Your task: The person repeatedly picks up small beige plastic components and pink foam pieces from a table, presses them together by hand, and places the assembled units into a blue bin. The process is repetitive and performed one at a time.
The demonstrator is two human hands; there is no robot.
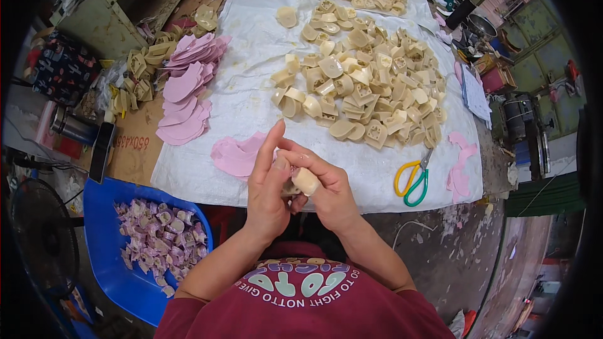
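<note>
Both hands meet just past the near edge of the white-covered table. My right hand is closed around a small cream-coloured shoe heel, its smooth rounded end facing up. From the other side my left hand presses its thumb and fingers against the same heel, with its index finger pointing up. The fingers hide much of the heel, and I cannot tell whether any pink material is on it. Just beyond my left hand, thin pink cut pieces lie flat on the cover.
A large heap of loose cream heels covers the table's middle, with more behind. Stacked pink pieces lie at left. Scissors with yellow and green handles and a pink scrap are at right. A blue tub holds pink-purple covered heels.
</note>
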